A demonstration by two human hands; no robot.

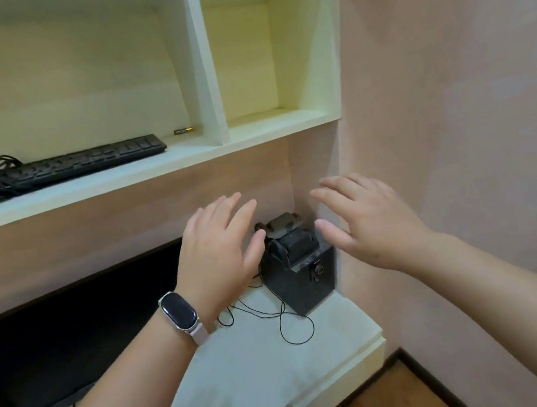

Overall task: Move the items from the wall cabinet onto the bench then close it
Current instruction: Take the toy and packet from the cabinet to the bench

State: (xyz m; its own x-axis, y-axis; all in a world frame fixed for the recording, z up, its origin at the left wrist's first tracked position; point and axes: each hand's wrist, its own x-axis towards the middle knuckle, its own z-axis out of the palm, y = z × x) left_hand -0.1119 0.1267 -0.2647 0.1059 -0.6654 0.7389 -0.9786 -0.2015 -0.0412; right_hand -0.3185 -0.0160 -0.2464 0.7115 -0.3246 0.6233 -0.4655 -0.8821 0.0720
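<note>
Head view: both hands, left (219,252) and right (371,221), are spread empty above the black box (302,273) on the tabletop (263,371), while keyboard (65,168) and battery (183,130) are left shelved, where the battery could be rolled off if the keyboard is dragged.

I'm looking at a home study corner, a built-in desk nook; pale open shelves (162,168) set into a pinkish plastered wall (447,82); a black keyboard (65,168) with its cable on the shelf, a lone battery (183,130) beside it; a dark monitor (59,344) leaning on the white bench (262,364); wood floor (399,396) with dark skirting below.
</note>
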